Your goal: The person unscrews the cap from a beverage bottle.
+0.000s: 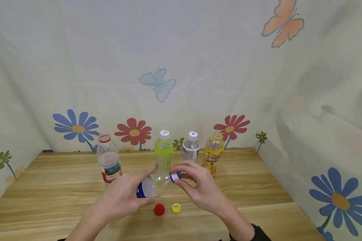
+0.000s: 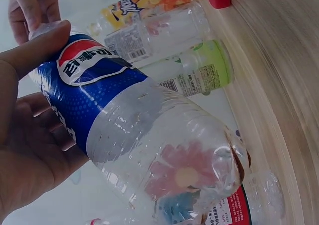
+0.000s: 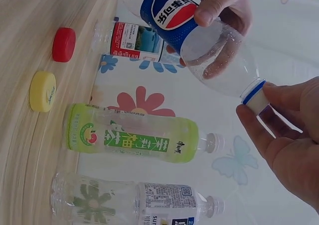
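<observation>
A clear Pepsi bottle with a blue label lies tilted in the air, its neck toward the right. My left hand grips it around the label, thumb on one side and fingers on the other. At the bottle's mouth is a blue-and-white cap, pinched between the thumb and fingertips of my right hand. The left wrist view shows the bottle's base pointing away from the palm. Below the bottle, a red cap and a yellow cap lie on the wooden table.
Behind my left hand stands an uncapped bottle with a red neck ring. Farther back are a green-labelled bottle and a clear bottle, both with white caps, then an uncapped yellow-labelled bottle. A flower-printed cloth hangs behind.
</observation>
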The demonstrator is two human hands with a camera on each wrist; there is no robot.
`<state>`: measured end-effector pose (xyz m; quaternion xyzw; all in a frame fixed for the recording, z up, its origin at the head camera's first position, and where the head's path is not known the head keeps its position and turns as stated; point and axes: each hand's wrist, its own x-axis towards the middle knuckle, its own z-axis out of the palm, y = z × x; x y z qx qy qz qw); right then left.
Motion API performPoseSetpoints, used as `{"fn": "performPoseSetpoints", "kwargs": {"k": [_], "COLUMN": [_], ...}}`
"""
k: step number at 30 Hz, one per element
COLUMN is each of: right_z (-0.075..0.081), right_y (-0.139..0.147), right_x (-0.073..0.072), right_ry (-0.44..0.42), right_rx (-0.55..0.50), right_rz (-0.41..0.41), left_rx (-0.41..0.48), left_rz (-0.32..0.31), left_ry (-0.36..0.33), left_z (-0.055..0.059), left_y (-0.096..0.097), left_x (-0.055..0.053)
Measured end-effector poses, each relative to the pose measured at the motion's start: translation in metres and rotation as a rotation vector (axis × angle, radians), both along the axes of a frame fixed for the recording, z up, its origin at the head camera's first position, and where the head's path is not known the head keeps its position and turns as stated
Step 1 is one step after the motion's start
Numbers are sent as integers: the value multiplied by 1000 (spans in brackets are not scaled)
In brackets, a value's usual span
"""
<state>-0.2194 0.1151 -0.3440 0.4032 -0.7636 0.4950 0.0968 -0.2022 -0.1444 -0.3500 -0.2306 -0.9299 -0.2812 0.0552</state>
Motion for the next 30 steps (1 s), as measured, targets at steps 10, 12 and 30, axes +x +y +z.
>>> {"fn": "performPoseSetpoints", "kwargs": {"k": [10,12,30], "right_z": [0,0,1], "right_y": [0,1,2], "right_x": [-2,-1,-2], "right_ry": [46,37,-94], "right_rx": [19,20,147], "right_rz": [-10,-29,-169], "left_rx": [-15,-18,-63], "left_rz": [26,32,40], "left_ry": [28,32,48], "left_z": [0,0,-3], "left_y": [0,0,3], "left_x": [1,1,2]}}
